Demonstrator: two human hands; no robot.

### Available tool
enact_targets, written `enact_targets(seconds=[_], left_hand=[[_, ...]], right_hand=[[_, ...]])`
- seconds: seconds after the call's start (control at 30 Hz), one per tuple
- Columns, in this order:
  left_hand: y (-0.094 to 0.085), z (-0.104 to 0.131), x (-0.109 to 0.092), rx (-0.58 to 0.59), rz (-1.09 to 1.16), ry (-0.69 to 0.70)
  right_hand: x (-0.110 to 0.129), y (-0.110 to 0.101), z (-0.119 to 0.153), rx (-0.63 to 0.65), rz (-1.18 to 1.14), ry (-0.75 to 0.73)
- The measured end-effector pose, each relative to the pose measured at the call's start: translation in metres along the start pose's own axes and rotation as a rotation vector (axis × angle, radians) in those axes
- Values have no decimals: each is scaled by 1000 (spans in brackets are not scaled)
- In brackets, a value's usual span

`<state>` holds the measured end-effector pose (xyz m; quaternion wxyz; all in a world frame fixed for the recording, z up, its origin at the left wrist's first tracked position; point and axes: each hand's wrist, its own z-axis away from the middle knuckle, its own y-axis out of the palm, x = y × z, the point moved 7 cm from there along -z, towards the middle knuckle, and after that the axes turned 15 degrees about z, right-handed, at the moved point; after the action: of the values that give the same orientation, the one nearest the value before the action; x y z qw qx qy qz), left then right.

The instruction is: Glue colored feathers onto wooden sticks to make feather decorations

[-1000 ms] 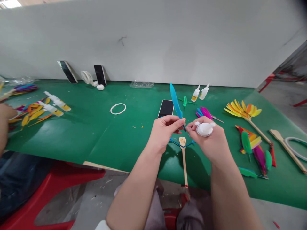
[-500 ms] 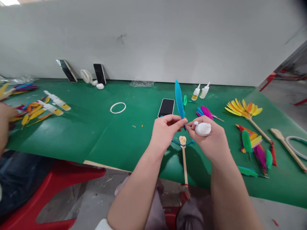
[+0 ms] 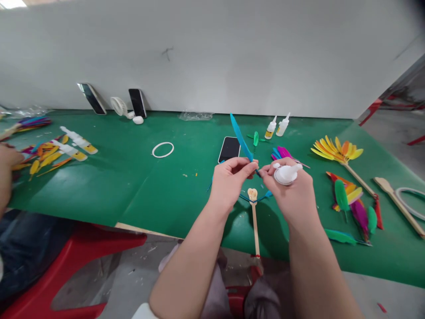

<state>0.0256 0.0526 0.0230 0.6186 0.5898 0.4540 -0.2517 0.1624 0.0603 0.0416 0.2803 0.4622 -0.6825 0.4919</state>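
My left hand (image 3: pixel 234 177) pinches a blue feather (image 3: pixel 241 138) near its lower end, with the vane pointing up and leaning left. My right hand (image 3: pixel 292 188) is closed around a white glue bottle (image 3: pixel 286 173), its nozzle pointing to the right. The thumb and forefinger of that same hand are at the bottom of the feather's quill. Beneath both hands lies a wooden stick (image 3: pixel 255 226) with a rounded, pale head. Blue feathers (image 3: pixel 268 194) spread out to either side of that head, partly covered by my hands.
Behind my hands are a phone (image 3: pixel 229 148), a green feather (image 3: pixel 255 138) and two glue bottles (image 3: pixel 271 128). At right are a yellow feather fan (image 3: pixel 338 150) and loose feathers (image 3: pixel 341 195). A white ring (image 3: pixel 163 149) lies left. Another person's hand (image 3: pixel 8 161) is at far left.
The blue feather has tipped to the left. My right hand has shifted slightly right and turned, so the bottle's nozzle now shows.
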Motion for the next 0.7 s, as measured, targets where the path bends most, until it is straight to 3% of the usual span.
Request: enact_targets(seconds=[0.27,0.7], left_hand=[[2,0,0,65,99,-4],[-6,-3,5,-52,325,-54]], right_hand=[[-4,-5,-1,-45,-85,-3],[-6,-11,-2,-79,-126,-18]])
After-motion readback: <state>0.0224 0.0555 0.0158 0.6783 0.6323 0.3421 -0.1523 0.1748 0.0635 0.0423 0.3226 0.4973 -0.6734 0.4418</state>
